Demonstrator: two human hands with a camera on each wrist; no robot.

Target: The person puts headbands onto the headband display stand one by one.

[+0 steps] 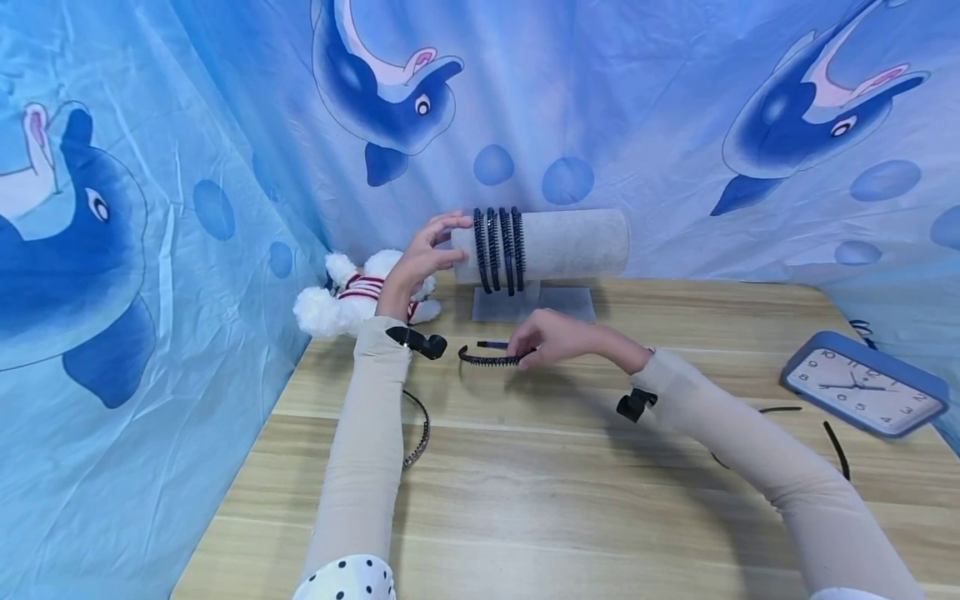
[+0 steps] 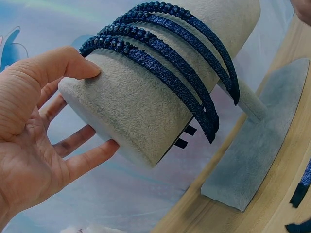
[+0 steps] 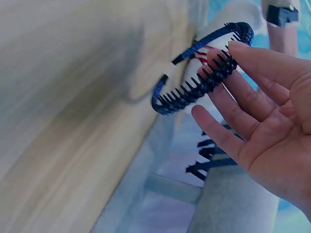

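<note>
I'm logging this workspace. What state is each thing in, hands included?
Left hand: gripping the end of the grey roll
Right hand: pinching the blue headband
Blue headband: raised above the table
Four headbands: side by side on the grey roll
Grey roll: horizontal on its stand
Clock: face showing
Plush toy: partly hidden
Loose headband at left: lying on the table, partly hidden
Dark band at right: partly hidden
</note>
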